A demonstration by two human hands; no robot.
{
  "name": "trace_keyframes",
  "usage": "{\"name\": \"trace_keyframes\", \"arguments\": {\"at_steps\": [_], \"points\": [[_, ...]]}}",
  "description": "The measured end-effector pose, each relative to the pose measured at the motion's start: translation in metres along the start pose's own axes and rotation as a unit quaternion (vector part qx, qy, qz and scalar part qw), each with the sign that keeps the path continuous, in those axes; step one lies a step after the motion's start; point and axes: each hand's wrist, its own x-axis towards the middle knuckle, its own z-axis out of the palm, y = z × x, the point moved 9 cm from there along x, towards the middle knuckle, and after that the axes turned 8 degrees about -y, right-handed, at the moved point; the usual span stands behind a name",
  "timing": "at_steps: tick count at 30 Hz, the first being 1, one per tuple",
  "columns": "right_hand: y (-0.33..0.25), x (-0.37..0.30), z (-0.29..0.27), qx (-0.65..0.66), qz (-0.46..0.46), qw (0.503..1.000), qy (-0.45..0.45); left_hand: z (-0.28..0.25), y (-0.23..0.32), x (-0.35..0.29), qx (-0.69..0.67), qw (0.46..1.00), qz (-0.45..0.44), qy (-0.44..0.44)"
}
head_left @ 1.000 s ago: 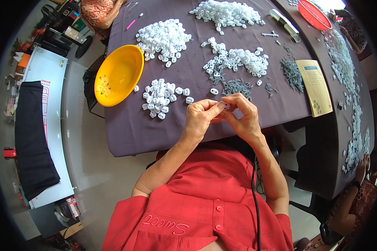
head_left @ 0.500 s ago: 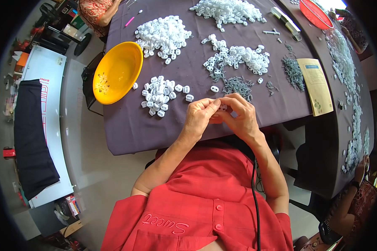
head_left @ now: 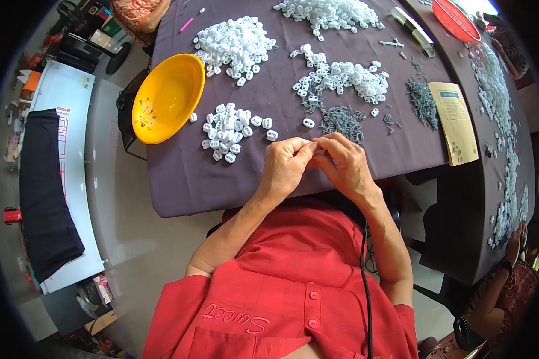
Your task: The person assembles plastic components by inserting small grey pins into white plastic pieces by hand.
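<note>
Just beyond the near table edge, my left hand [head_left: 283,166] and my right hand [head_left: 345,166] meet fingertip to fingertip, both pinched closed. My right fingers hold a small white plastic piece, almost wholly covered by them. What my left thumb and index finger pinch is too small to make out. Past my fingers lies a heap of small grey screws [head_left: 341,124], with a single white two-holed oval piece [head_left: 308,123] beside it. Left of my hands is a small pile of white plastic pieces [head_left: 226,130] with dark marks.
A yellow bowl [head_left: 182,96] rests at the table's left edge. Farther back lie larger heaps of white pieces [head_left: 233,45]. More grey screws [head_left: 422,103] sit by a tan printed envelope [head_left: 454,122] at right. Other people sit around the tables; a red basket [head_left: 455,19] is far right.
The white piece that showed between my fingers is now nearly hidden. My fingertips have drawn closer together, and the view has shifted slightly.
</note>
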Motion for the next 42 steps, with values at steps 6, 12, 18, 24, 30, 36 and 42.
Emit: {"name": "trace_keyframes", "arguments": {"at_steps": [6,12,18,24,30,36,42], "points": [[-0.002,0.001,0.000,-0.008,-0.023,0.999,-0.021,0.003,-0.002,0.003,-0.008,0.998,-0.030,-0.059],[-0.003,-0.001,0.003,0.004,-0.010,1.000,-0.028,0.005,-0.013,0.001,-0.068,0.995,-0.057,-0.056],[0.004,-0.008,0.014,-0.001,-0.010,1.000,-0.021,0.002,-0.021,-0.004,-0.101,0.993,-0.058,-0.035],[0.010,-0.009,0.020,0.003,-0.024,0.999,-0.031,0.005,-0.029,-0.003,-0.163,0.981,-0.079,-0.074],[0.018,-0.008,0.020,0.038,0.002,0.999,-0.016,0.006,-0.030,-0.004,-0.200,0.972,-0.109,-0.051],[0.018,-0.006,0.014,0.082,0.032,0.996,-0.005,0.004,-0.037,-0.004,-0.241,0.962,-0.125,-0.037],[0.023,-0.005,0.017,0.084,0.062,0.994,-0.019,0.006,-0.038,-0.003,-0.246,0.959,-0.133,-0.044]]}}
